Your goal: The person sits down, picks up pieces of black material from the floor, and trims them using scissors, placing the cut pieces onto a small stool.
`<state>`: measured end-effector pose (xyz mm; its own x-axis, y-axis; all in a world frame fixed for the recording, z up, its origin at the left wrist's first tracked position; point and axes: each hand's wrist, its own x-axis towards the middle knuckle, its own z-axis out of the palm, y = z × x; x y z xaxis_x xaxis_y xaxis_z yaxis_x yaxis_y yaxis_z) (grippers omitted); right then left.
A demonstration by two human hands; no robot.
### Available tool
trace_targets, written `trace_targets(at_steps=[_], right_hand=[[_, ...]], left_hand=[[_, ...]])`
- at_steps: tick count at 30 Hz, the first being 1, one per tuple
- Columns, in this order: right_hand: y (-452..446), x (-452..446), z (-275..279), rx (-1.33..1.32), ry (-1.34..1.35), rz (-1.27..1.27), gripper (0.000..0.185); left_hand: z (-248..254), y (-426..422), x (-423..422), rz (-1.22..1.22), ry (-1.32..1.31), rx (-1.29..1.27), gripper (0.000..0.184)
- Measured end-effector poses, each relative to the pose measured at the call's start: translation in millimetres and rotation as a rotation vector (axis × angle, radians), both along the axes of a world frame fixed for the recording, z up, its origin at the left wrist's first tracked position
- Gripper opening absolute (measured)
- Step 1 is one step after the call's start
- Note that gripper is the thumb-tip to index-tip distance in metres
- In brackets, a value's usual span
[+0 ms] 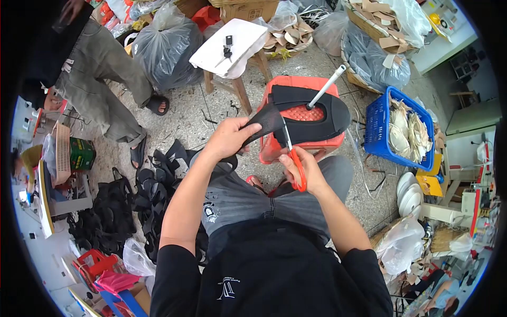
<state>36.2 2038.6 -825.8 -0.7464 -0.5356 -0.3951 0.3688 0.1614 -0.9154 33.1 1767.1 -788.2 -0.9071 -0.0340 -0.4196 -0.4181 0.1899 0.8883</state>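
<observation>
My left hand [231,138] is closed on a black fabric piece [264,122], thumb on top, its free end pointing right. In my right hand [305,169] are orange-handled scissors [299,171], their blades at the right edge of the fabric piece. Just beyond my hands, a red plastic stool [274,153] carries a flat black piece [311,132] with an oval opening. A white rod [328,86] stands tilted out of that opening.
Black straps [105,211] lie heaped on the floor at left. A person in grey trousers [105,90] stands at upper left. Ahead is a small white-topped table [240,39] with keys on it. A blue basket [377,132] holds pale bundles at right.
</observation>
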Motion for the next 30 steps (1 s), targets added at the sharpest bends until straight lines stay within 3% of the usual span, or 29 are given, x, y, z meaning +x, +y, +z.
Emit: trace_targets(at_steps=[4,8,13,14,16,18,19,21,23,25,26,27,29,30], right_hand=[[-27,16,-29,-0.157,0.197,-0.078,0.047],[-60,20,-19,-0.537,-0.015,-0.119,0.057],[-55,20,19,-0.555,-0.044,-0.121,0.060],[-50,20,36,-0.508,0.077,-0.187,0.060],[-34,18,67,-0.454,0.198,-0.257,0.060],[-5,9,87,-0.277,0.589,-0.307,0.059],[6,3,96,-0.381,0.451,-0.456,0.059],[43,-21,105,0.005,0.798,-0.567,0.049],[55,-28,142,0.066,0.725,-0.701,0.046],[68,-30,143,0.179,0.742,-0.675,0.045],[73,-33,144,0.269,0.760,-0.642,0.045],[76,-37,145,0.354,0.777,-0.609,0.044],[75,-38,144,0.439,0.784,-0.568,0.044],[74,-37,143,0.364,0.764,-0.573,0.043]], left_hand=[[37,-3,3,-0.049,0.149,0.260,0.032],[64,2,3,-0.315,0.419,0.685,0.036],[71,3,-3,-0.275,0.701,0.636,0.031],[69,3,-3,-0.271,0.705,0.642,0.031],[60,3,1,0.134,0.606,0.375,0.029],[47,5,6,0.516,0.483,0.097,0.028],[37,9,20,0.441,0.388,0.037,0.028],[10,17,68,0.210,0.280,-0.051,0.029],[12,44,109,0.015,0.147,-0.160,0.041],[-6,71,136,-0.167,0.412,-0.322,0.050],[-6,80,134,-0.159,0.417,-0.317,0.050],[-4,89,131,-0.206,0.576,-0.476,0.052],[4,90,128,-0.211,0.648,-0.480,0.057],[17,84,117,-0.171,0.567,-0.321,0.060]])
